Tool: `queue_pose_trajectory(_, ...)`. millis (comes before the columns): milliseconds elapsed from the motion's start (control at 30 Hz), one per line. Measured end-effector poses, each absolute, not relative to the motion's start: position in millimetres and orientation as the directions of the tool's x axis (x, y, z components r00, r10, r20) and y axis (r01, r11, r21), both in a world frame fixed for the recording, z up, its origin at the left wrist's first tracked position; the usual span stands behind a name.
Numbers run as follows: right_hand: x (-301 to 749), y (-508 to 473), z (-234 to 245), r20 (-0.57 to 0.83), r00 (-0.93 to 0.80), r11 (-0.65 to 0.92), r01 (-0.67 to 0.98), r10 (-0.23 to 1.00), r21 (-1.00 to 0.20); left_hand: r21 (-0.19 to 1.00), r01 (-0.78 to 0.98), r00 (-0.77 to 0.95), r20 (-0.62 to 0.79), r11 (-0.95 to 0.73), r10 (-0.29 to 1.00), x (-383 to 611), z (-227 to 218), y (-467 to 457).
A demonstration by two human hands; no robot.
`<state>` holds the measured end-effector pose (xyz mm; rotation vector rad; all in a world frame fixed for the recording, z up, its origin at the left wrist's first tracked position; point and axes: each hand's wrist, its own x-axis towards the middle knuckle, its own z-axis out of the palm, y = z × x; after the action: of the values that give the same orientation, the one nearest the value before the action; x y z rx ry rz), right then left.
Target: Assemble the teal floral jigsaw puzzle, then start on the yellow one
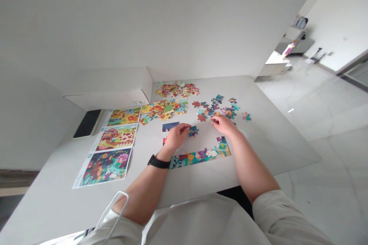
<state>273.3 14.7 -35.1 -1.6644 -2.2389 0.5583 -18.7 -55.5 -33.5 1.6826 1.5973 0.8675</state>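
by left hand point(176, 136), puzzle piece point(193, 131); box point(115, 89) contents unclear

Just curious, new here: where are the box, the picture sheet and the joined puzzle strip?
Box point(112, 99), head view, front wall.
Picture sheet point(105, 166), head view, bottom picture.
Puzzle strip point(198, 157), head view, its middle.

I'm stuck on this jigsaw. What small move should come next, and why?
Probably bring the teal piece pinched by the left hand down to the joined strip and try it along the top edge: the colours look alike, and the strip lies just below. The right hand is among the loose pieces.
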Motion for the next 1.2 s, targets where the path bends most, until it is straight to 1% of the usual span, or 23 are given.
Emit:
queue_pose_trajectory(200,273.7,25.4,-47.9,0.138,-0.246,0.282,0.864,0.959,-0.418,0.796,0.601,0.101,0.009,-0.069,0.995,-17.6,-36.7,-55.2)
queue_pose_trajectory(267,274.0,29.7,-50.8,0.17,-0.229,0.281,0.864,0.958,-0.418,0.791,0.608,0.115,-0.004,-0.067,0.993,-17.3,-38.4,-55.4)
queue_pose_trajectory(333,274.4,33.5,-52.2,0.191,-0.212,0.276,0.857,0.958,-0.436,0.779,0.62,0.132,0.013,-0.093,0.991,-16.9,-40.3,-55.9)
queue_pose_trajectory(400,275.0,35.7,-52.1,0.2,-0.192,0.267,0.836,0.961,-0.479,0.742,0.647,0.166,0.087,-0.174,0.982,-16.7,-42.0,-57.0)
queue_pose_trajectory(433,275.7,36.0,-51.6,0.206,-0.175,0.258,0.822,0.963,-0.508,0.705,0.67,0.185,0.142,-0.23,0.973,-16.8,-42.8,-57.9)
queue_pose_trajectory(500,278.3,35.4,-50.0,0.235,-0.114,0.231,0.79,0.965,-0.568,0.601,0.726,0.225,0.249,-0.333,0.942,-17.1,-43.8,-60.3)
queue_pose_trajectory(567,283.1,34.0,-48.0,0.292,-0.007,0.194,0.763,0.956,-0.616,0.503,0.768,0.274,0.302,-0.397,0.913,-17.5,-44.1,-63.0)
queue_pose_trajectory(667,293.7,33.9,-45.4,0.349,0.202,0.108,0.711,0.915,-0.695,0.431,0.781,0.363,0.277,-0.452,0.89,-17.5,-43.6,-65.9)
queue_pose_trajectory(767,304.2,39.9,-41.5,0.3,0.355,0.014,0.624,0.886,-0.781,0.406,0.78,0.422,0.221,-0.476,0.879,-16.6,-41.2,-67.7)
queue_pose_trajectory(833,308.5,49.2,-35.8,0.25,0.374,-0.035,0.612,0.893,-0.79,0.39,0.781,0.447,0.194,-0.487,0.873,-14.8,-38.7,-69.6)
queue_pose_trajectory(900,308.9,63.6,-26.7,0.202,0.326,-0.072,0.665,0.924,-0.743,0.363,0.784,0.469,0.182,-0.503,0.864,-11.5,-36.6,-72.5)
queue_pose_trajectory(1000,300.4,92.8,-10.2,0.119,0.234,-0.12,0.798,0.965,-0.591,0.334,0.765,0.521,0.182,-0.55,0.834,-3.2,-37.7,-77.8)
queue_pose_trajectory(1133,275.6,132.0,1.5,0.023,0.209,-0.186,0.909,0.978,-0.373,0.342,0.719,0.576,0.193,-0.605,0.794,8.1,-47.8,-83.2)
queue_pose_trajectory(1200,263.0,145.5,0.2,-0.026,0.221,-0.219,0.93,0.975,-0.295,0.349,0.708,0.588,0.19,-0.614,0.786,10.6,-51.4,-84.9)
